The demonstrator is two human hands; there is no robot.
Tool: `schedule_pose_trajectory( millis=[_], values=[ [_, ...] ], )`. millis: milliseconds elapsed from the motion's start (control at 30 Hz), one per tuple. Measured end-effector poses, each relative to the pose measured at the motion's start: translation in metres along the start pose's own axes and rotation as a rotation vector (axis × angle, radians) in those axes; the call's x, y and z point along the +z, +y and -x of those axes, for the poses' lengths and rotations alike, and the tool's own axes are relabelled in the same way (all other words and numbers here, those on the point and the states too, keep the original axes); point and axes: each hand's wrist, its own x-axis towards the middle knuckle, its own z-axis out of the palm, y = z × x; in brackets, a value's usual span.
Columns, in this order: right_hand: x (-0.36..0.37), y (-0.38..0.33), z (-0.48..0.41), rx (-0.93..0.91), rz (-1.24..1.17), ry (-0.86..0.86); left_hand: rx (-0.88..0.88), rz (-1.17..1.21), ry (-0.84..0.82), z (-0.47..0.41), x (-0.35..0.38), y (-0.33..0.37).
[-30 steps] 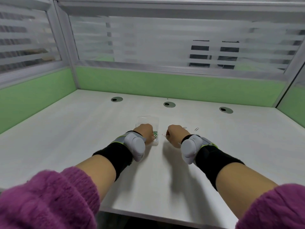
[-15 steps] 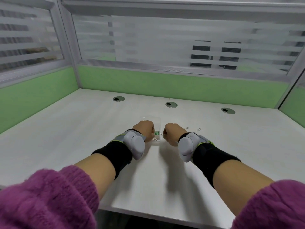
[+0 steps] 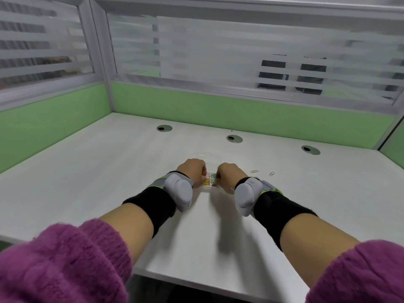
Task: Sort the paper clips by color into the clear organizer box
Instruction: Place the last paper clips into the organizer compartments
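On the white desk (image 3: pixel 109 171), ordered left to right: left hand (image 3: pixel 193 171), fingers curled in a loose fist, resting against the left edge of the clear organizer box (image 3: pixel 207 157); whether it pinches anything cannot be told. Left wrist carries a grey wrist device (image 3: pixel 179 193) over a black wristband (image 3: pixel 153 206), with a purple fleece sleeve (image 3: pixel 61 263) behind. Box sits between the two hands, its far part bare and see-through; near compartments hold yellow paper clips (image 3: pixel 206 183), pinkish clips (image 3: pixel 207 176) and green paper clips (image 3: pixel 213 176), each colour in its own cell. Right hand (image 3: pixel 228 174), likewise curled, touches the right edge of the box, fingertips turned toward the green cell; any clip within the grasp is hidden. Right of this hand, two silver paper clips (image 3: pixel 254 171) lie loose on the desk, slightly apart from each other. Along the far desk edge, three round cable grommets (image 3: pixel 234 138) sit below a green partition (image 3: pixel 218 110).
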Motion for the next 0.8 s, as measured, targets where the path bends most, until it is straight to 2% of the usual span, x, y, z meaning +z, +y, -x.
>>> schedule_pose_trajectory(
  millis=[333,800],
  values=[
    [-0.004,0.007,0.0,-0.039,-0.044,0.058,0.025,0.004,0.022,-0.004,-0.001,0.005],
    [-0.018,0.092,0.0,0.057,-0.019,0.106,0.131,-0.048,-0.034,-0.04,0.025,0.064]
  ],
)
